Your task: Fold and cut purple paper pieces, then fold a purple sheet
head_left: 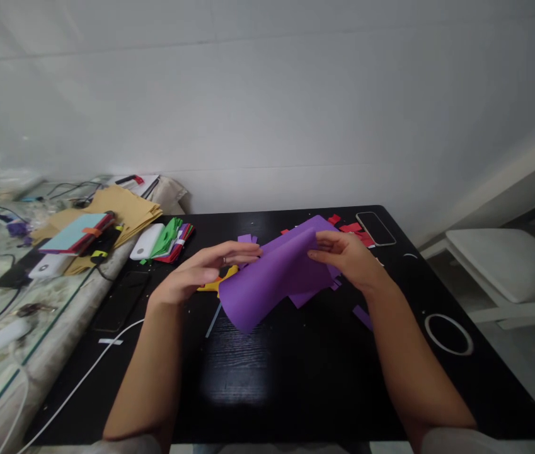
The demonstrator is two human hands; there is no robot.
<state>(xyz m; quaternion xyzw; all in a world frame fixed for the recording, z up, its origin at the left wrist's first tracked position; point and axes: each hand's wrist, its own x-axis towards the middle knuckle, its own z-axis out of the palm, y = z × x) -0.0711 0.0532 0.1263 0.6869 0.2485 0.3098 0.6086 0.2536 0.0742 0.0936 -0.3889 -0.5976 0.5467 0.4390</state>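
Observation:
A sheet of purple paper [271,277], curled and bent over, is held above the black table. My right hand [350,257] pinches its right edge between thumb and fingers. Stretched out with the thumb apart, the fingers of my left hand [196,271] reach the upper left side of the sheet, their tips at its surface. Something yellow [218,282] lies partly hidden behind the sheet and my left hand. Small purple strips [247,239] and red paper pieces [352,228] lie on the table behind the sheet.
A phone [375,228] lies at the back right, a ring-shaped object [449,334] at the right. Bundled coloured paper [172,239] and a white device [147,241] sit at the back left. A white cable [82,394] crosses the table's left side. A white chair [508,265] stands right.

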